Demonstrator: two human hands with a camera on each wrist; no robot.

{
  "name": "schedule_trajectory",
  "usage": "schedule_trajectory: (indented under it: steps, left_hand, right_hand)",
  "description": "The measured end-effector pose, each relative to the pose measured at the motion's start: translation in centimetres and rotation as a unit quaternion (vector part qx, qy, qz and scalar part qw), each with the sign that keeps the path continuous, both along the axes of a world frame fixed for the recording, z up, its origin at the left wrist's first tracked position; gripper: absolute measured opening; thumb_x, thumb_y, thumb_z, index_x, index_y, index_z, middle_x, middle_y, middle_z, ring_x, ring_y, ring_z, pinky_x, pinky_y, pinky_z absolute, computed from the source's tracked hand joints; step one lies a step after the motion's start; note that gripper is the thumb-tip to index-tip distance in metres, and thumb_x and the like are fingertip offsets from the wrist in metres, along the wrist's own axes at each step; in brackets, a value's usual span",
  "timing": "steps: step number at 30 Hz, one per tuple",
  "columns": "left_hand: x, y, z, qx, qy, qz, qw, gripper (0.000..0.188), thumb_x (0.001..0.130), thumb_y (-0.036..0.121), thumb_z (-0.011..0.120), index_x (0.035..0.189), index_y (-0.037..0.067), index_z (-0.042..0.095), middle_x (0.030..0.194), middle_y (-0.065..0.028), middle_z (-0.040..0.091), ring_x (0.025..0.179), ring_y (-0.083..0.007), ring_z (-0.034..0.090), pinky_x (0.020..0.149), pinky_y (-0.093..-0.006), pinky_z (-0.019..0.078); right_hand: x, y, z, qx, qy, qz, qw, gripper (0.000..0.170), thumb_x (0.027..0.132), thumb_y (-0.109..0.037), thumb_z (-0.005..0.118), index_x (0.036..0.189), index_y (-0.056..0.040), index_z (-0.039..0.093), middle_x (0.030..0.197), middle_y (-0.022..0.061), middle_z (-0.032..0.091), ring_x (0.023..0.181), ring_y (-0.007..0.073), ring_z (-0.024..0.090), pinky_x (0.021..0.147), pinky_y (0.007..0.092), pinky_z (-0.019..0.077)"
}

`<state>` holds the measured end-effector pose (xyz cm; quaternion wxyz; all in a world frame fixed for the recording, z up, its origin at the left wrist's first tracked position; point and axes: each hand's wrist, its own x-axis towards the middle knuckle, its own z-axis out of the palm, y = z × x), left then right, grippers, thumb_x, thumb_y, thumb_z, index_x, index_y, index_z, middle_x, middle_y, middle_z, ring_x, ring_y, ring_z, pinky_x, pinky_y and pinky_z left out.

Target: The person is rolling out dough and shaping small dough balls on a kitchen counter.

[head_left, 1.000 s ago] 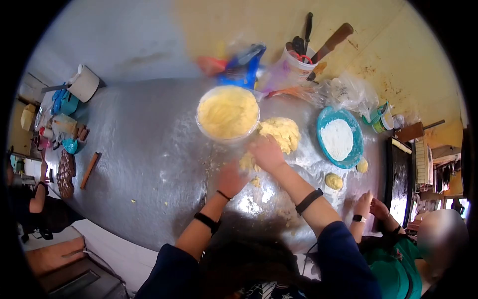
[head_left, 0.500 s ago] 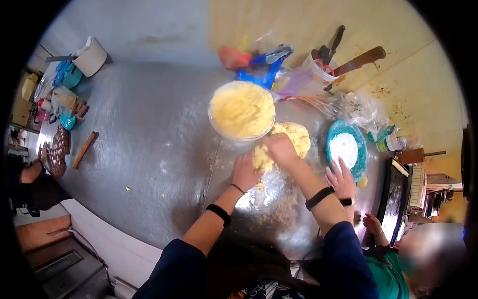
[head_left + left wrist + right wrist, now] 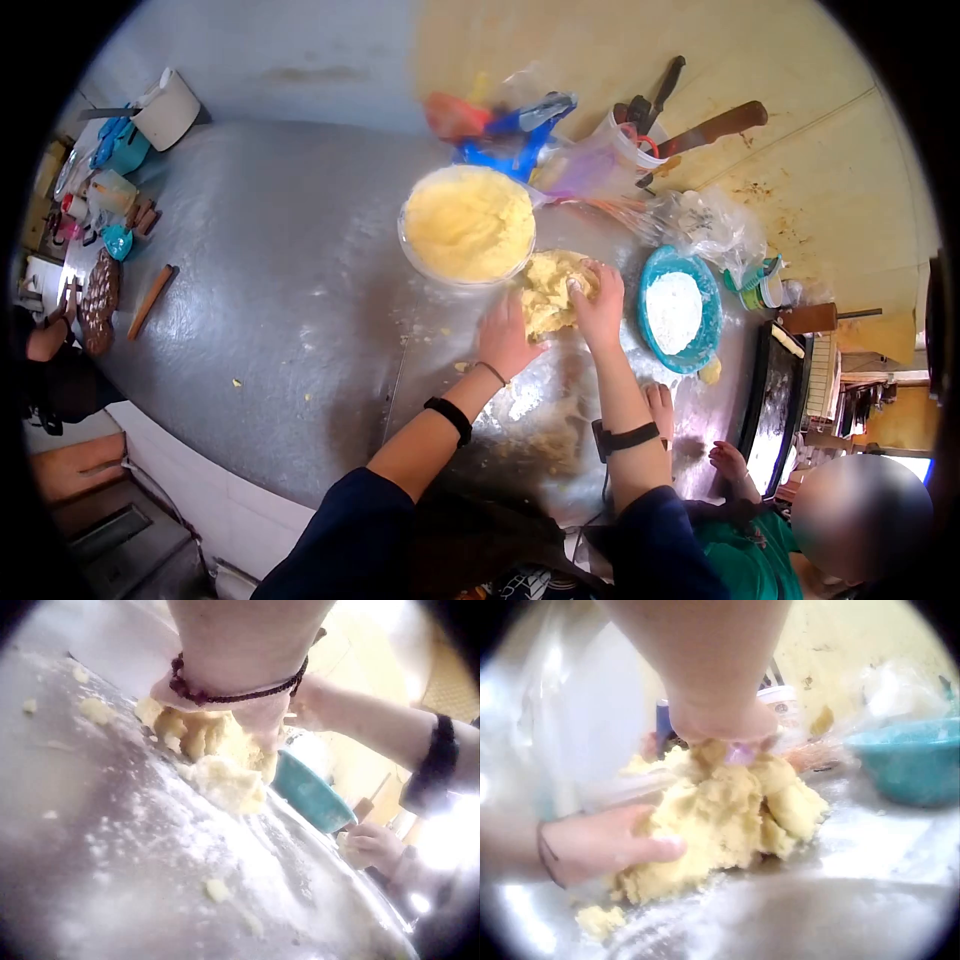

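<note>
A rough, crumbly mound of yellow dough [image 3: 548, 290] lies on the floury metal table between both hands. My left hand [image 3: 508, 335] grips its left side; in the right wrist view the left thumb [image 3: 664, 849] presses against the near face. Over the right part of the mound, my right hand [image 3: 600, 308] holds the dough from above with bent fingers, mostly hidden behind the wrist in the right wrist view. Just beyond stands a clear round tub [image 3: 408, 255] full of yellow dough. Small crumbs [image 3: 600, 922] lie beside the mound.
To the right is a teal basin [image 3: 710, 315] of white flour. Another person's hand [image 3: 728, 460] is at the right edge of the table. Behind stand a blue packet [image 3: 505, 155] and a tub of knives [image 3: 650, 155]. A wooden stick [image 3: 150, 302] lies far left.
My right hand has shifted from the dough's left part to its right side, and the pieces now sit together as one mound. The other person's hand has drawn back from the teal basin.
</note>
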<state>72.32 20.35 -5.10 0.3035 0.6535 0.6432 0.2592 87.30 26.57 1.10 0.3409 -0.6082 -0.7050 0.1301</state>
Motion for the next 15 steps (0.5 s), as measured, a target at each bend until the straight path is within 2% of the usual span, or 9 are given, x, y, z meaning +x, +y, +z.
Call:
schedule_trajectory:
  steps: [1, 4, 7, 10, 13, 15]
  left_hand:
    - [0.4, 0.4, -0.1, -0.018, 0.002, 0.006, 1.0, 0.097, 0.067, 0.039, 0.08, 0.142, 0.001, 0.032, 0.143, -0.0246, 0.038, 0.131, -0.0404, 0.037, 0.109, -0.05, 0.031]
    - [0.9, 1.3, -1.3, 0.046, 0.039, 0.008, 0.998, 0.093, 0.068, 0.038, 0.079, 0.141, 0.001, 0.033, 0.142, -0.0224, 0.039, 0.129, -0.0388, 0.039, 0.108, -0.0491, 0.0324]
    - [0.7, 2.3, -2.1, 0.075, 0.068, -0.008, 0.995, 0.083, 0.068, 0.035, 0.078, 0.136, 0.003, 0.04, 0.133, -0.0194, 0.048, 0.123, -0.0361, 0.045, 0.102, -0.0468, 0.039]
    - [0.2, 3.2, -0.9, 0.026, 0.081, -0.037, 0.996, 0.073, 0.068, 0.031, 0.078, 0.129, 0.005, 0.047, 0.12, -0.0169, 0.055, 0.115, -0.0338, 0.051, 0.095, -0.0441, 0.0449]
    - [-0.5, 3.2, -0.2, 0.037, 0.076, -0.056, 0.995, 0.066, 0.069, 0.028, 0.077, 0.126, 0.007, 0.05, 0.112, -0.0155, 0.057, 0.111, -0.0329, 0.054, 0.09, -0.0428, 0.0475]
    - [-0.7, 3.2, -0.2, 0.028, 0.069, -0.069, 0.995, 0.067, 0.069, 0.027, 0.077, 0.127, 0.007, 0.05, 0.116, -0.0152, 0.057, 0.113, -0.0329, 0.053, 0.093, -0.0428, 0.0463]
  right_hand:
    - [0.2, -0.1, 0.2, 0.009, -0.018, -0.017, 1.0, 0.027, 0.08, -0.013, 0.067, 0.106, -0.0029, 0.063, 0.106, 0.0168, 0.061, 0.104, 0.0359, 0.055, 0.094, 0.0421, 0.0416]
    - [1.1, -0.3, -0.3, 0.01, 0.048, 0.0, 0.999, 0.023, 0.086, -0.012, 0.061, 0.107, -0.0034, 0.063, 0.108, 0.0166, 0.06, 0.105, 0.035, 0.055, 0.095, 0.0415, 0.0413]
    - [1.3, -1.6, 0.3, 0.033, 0.119, -0.011, 0.992, 0.021, 0.09, -0.012, 0.056, 0.107, -0.003, 0.063, 0.109, 0.0161, 0.059, 0.106, 0.0332, 0.055, 0.096, 0.0401, 0.0404]
    - [1.9, -3.8, 0.0, 0.012, 0.138, -0.026, 0.99, 0.023, 0.096, -0.016, 0.052, 0.11, -0.0012, 0.061, 0.114, 0.012, 0.058, 0.113, 0.0259, 0.053, 0.099, 0.0349, 0.0386]
    - [2.4, -6.2, -0.8, 0.006, 0.146, -0.029, 0.989, 0.023, 0.096, -0.017, 0.053, 0.11, -0.0005, 0.061, 0.115, 0.0121, 0.057, 0.114, 0.025, 0.052, 0.1, 0.0351, 0.0384]
    - [2.6, -7.7, -0.6, -0.006, 0.148, -0.038, 0.988, 0.023, 0.094, -0.015, 0.054, 0.111, -0.0017, 0.061, 0.114, 0.0129, 0.057, 0.113, 0.0264, 0.053, 0.099, 0.0363, 0.039]
